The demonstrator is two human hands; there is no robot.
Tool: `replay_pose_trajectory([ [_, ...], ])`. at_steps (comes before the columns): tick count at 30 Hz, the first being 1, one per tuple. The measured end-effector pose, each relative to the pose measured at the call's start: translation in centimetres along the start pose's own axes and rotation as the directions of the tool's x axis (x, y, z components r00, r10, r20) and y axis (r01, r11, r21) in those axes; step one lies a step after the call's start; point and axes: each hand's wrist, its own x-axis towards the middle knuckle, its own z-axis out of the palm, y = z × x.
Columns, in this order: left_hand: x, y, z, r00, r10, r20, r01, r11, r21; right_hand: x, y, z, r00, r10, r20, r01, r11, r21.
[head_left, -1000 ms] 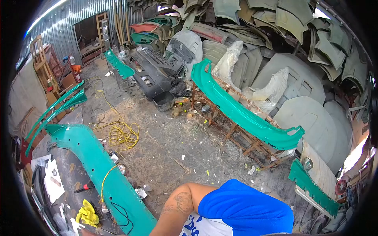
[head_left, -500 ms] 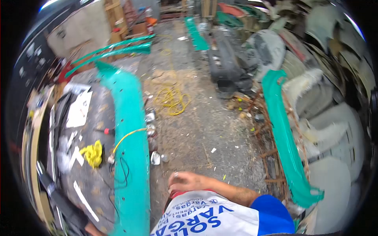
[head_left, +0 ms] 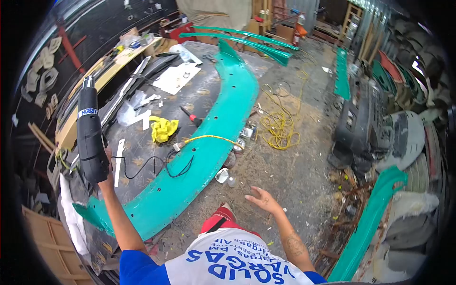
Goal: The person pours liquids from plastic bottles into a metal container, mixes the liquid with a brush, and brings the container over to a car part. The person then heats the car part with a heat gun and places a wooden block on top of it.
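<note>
My left hand is wrapped round the grip of a black heat gun, whose metal nozzle points up at the left. My right hand is empty, fingers apart, in the air in front of my body. Between the two lies a long green bumper panel, curved across the dark work surface. Across the panel runs a yellow cord, joined near a plug to a black cable. A yellow cloth and a red-handled tool lie beside the panel.
Cans and a clear cup stand along the panel's right edge. A coiled yellow hose lies on the floor. Another green bumper rests on a rack at the right, near black bumpers. Thin green strips lie at the back.
The view has swung left. My left hand and the black heat gun have come up into fuller view at the left. My right hand has moved out from my body, its fingers spread.
</note>
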Motion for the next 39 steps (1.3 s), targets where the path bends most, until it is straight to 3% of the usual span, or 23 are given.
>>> replay_pose_trajectory([
  [3, 0.1, 1.0, -1.6, 0.999, -0.032, -0.014, 0.032, 0.999, 0.02, 6.9, -5.0, 1.1, 0.971, -0.229, 0.07, 0.24, 0.94, -0.243],
  [5, -1.2, -0.4, -1.7, 0.979, -0.205, 0.003, 0.198, 0.94, -0.278, 13.1, -5.9, 2.9, 0.934, -0.341, 0.106, 0.357, 0.885, -0.298],
  [6, -1.6, -0.1, -1.7, 0.971, -0.211, -0.117, 0.157, 0.921, -0.357, 16.5, -5.6, 4.4, 0.915, -0.389, 0.108, 0.4, 0.834, -0.379],
  [7, -1.9, 0.6, -2.5, 0.957, -0.269, -0.108, 0.2, 0.881, -0.428, 19.7, -5.5, 5.9, 0.893, -0.435, 0.118, 0.438, 0.775, -0.455],
  [8, -2.2, 1.1, -3.4, 0.94, -0.326, -0.096, 0.24, 0.836, -0.494, 22.6, -6.0, 7.1, 0.891, -0.434, 0.136, 0.444, 0.768, -0.461],
  [10, -2.8, 1.2, -4.0, 0.936, -0.31, -0.167, 0.168, 0.81, -0.562, 27.6, -7.7, 9.7, 0.859, -0.453, 0.24, 0.503, 0.656, -0.562],
  [11, -4.2, -0.7, -4.4, 0.914, -0.382, -0.134, 0.247, 0.789, -0.563, 29.6, -8.4, 11.3, 0.856, -0.45, 0.254, 0.51, 0.653, -0.56],
  [13, -4.3, 0.0, -6.0, 0.909, -0.402, -0.107, 0.26, 0.75, -0.608, 32.9, -9.6, 14.1, 0.891, -0.354, 0.285, 0.442, 0.527, -0.726],
  [14, -4.0, 0.3, -7.1, 0.914, -0.394, -0.097, 0.253, 0.739, -0.624, 34.2, -10.2, 14.9, 0.885, -0.353, 0.304, 0.456, 0.523, -0.72],
  [16, -4.0, 0.4, -8.9, 0.92, -0.375, -0.111, 0.274, 0.821, -0.501, 36.3, -11.4, 16.9, 0.915, -0.179, 0.36, 0.402, 0.437, -0.805],
  [17, -4.1, 0.0, -9.9, 0.94, -0.34, -0.043, 0.272, 0.817, -0.508, 37.3, -11.2, 17.9, 0.906, -0.181, 0.382, 0.422, 0.438, -0.793],
  [20, -4.1, 0.2, -11.6, 0.923, -0.373, -0.092, 0.268, 0.797, -0.541, 39.8, -10.3, 18.9, 0.888, -0.116, 0.445, 0.448, 0.43, -0.784],
  [22, -4.2, 0.2, -12.3, 0.911, -0.399, -0.106, 0.294, 0.808, -0.51, 40.5, -10.4, 18.9, 0.905, -0.064, 0.42, 0.383, 0.552, -0.74],
  [23, -4.3, 0.1, -12.5, 0.909, -0.396, -0.128, 0.275, 0.803, -0.528, 40.3, -10.4, 18.4, 0.892, -0.163, 0.422, 0.437, 0.55, -0.712],
  [27, -4.8, -0.1, -12.9, 0.89, -0.43, -0.15, 0.258, 0.748, -0.611, 39.6, -10.6, 15.6, 0.877, -0.273, 0.396, 0.481, 0.515, -0.709],
  [29, -4.7, 0.0, -12.5, 0.875, -0.452, -0.172, 0.261, 0.741, -0.619, 38.5, -10.5, 13.6, 0.844, -0.446, 0.297, 0.528, 0.595, -0.606],
  [33, -3.4, 0.6, -10.7, 0.887, -0.421, -0.192, 0.17, 0.682, -0.711, 33.5, -12.7, 5.9, 0.792, -0.588, 0.163, 0.594, 0.681, -0.429],
  [35, -2.5, 1.6, -9.6, 0.882, -0.429, -0.198, 0.156, 0.659, -0.736, 29.7, -14.5, 1.5, 0.86, -0.504, 0.077, 0.486, 0.765, -0.422],
  [37, -1.8, 2.4, -8.8, 0.888, -0.425, -0.176, 0.159, 0.644, -0.749, 27.0, -13.9, -2.3, 0.882, -0.471, -0.014, 0.457, 0.862, -0.221],
  [39, -1.2, 3.6, -7.8, 0.891, -0.429, -0.15, 0.169, 0.62, -0.766, 24.1, -13.2, -5.9, 0.949, -0.303, -0.089, 0.29, 0.948, -0.13],
])
